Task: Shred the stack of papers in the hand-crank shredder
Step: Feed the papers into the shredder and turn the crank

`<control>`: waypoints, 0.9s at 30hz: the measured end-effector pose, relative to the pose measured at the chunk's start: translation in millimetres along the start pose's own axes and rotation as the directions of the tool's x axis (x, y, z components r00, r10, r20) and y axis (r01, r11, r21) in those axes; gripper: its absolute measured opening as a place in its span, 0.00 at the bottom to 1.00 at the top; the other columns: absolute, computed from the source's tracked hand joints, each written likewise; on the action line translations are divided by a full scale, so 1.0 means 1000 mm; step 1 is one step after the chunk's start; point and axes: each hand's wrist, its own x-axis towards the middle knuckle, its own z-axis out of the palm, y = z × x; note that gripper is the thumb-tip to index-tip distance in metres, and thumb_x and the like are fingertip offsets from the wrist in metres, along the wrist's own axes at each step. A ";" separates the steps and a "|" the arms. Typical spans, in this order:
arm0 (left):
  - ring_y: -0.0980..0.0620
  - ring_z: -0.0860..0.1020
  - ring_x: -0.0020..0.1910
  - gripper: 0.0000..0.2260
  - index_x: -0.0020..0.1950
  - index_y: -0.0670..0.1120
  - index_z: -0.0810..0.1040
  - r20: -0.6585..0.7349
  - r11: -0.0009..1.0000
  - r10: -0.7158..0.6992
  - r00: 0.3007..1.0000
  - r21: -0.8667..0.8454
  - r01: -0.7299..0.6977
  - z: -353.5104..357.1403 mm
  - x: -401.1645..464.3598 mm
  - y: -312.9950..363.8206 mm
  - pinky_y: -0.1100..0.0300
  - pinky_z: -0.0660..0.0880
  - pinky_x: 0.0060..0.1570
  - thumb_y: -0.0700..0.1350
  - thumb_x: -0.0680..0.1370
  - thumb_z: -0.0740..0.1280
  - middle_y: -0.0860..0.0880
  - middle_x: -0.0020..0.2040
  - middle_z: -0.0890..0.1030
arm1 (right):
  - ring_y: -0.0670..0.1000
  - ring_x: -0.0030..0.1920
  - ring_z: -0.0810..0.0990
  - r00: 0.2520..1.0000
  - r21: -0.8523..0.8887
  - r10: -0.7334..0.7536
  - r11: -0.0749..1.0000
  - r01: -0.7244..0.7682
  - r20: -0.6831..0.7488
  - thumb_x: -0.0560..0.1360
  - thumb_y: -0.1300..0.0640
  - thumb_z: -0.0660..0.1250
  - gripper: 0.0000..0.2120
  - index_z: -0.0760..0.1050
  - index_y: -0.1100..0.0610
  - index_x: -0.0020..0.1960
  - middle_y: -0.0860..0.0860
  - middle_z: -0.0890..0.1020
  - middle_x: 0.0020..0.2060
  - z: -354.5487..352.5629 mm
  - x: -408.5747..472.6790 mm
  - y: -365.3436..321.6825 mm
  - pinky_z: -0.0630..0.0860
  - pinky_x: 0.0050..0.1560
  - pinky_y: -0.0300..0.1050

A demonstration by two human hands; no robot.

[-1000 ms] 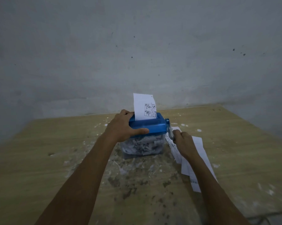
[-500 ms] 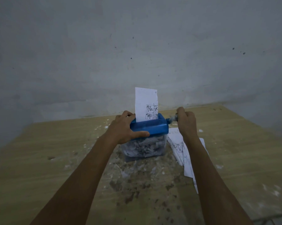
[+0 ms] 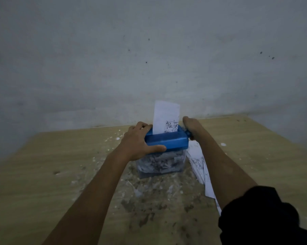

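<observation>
A small hand-crank shredder with a blue top [image 3: 168,139] and a clear bin [image 3: 159,163] full of paper shreds stands mid-table. A white sheet with printed drawings [image 3: 166,119] sticks upright out of its slot. My left hand [image 3: 137,140] grips the blue top's left end, thumb along the front. My right hand [image 3: 190,126] is curled around the crank at the shredder's right end; the handle itself is hidden by my fingers. A stack of printed papers [image 3: 199,161] lies flat on the table right of the shredder, partly under my right forearm.
The wooden table [image 3: 61,174] is stained and strewn with paper scraps in front of and left of the shredder. A grey wall [image 3: 149,59] runs close behind the table. My dark sleeve [image 3: 265,218] shows at lower right.
My right hand has swung the crank from low beside the bin up and over to the far side. The left hand has kept its grip on the top.
</observation>
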 end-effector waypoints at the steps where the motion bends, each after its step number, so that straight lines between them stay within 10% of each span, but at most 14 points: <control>1: 0.48 0.69 0.63 0.50 0.78 0.52 0.64 -0.014 1.000 0.002 1.000 0.000 -0.002 0.001 -0.001 0.002 0.46 0.73 0.64 0.80 0.64 0.63 0.51 0.68 0.67 | 0.49 0.29 0.63 0.998 -0.023 0.036 0.999 -0.035 0.042 0.78 0.53 0.53 0.13 0.65 0.56 0.37 0.51 0.67 0.29 0.001 -0.001 0.010 0.63 0.32 0.40; 22: 0.48 0.70 0.62 0.49 0.78 0.54 0.63 -0.013 0.999 -0.041 0.999 -0.021 0.040 -0.005 -0.005 0.013 0.47 0.75 0.60 0.78 0.63 0.64 0.50 0.65 0.69 | 0.56 0.42 0.72 0.974 -0.294 -0.214 0.938 0.185 -0.069 0.81 0.57 0.53 0.15 0.64 0.55 0.36 0.57 0.73 0.39 -0.007 -0.078 0.084 0.65 0.41 0.45; 27: 0.48 0.70 0.64 0.49 0.79 0.53 0.62 0.017 0.999 -0.031 0.999 -0.011 0.031 -0.007 -0.004 0.013 0.48 0.74 0.62 0.77 0.64 0.65 0.50 0.67 0.68 | 0.60 0.42 0.79 0.940 0.061 -0.264 0.957 0.282 -0.215 0.82 0.52 0.54 0.21 0.76 0.66 0.42 0.63 0.80 0.39 -0.008 -0.090 0.086 0.75 0.45 0.54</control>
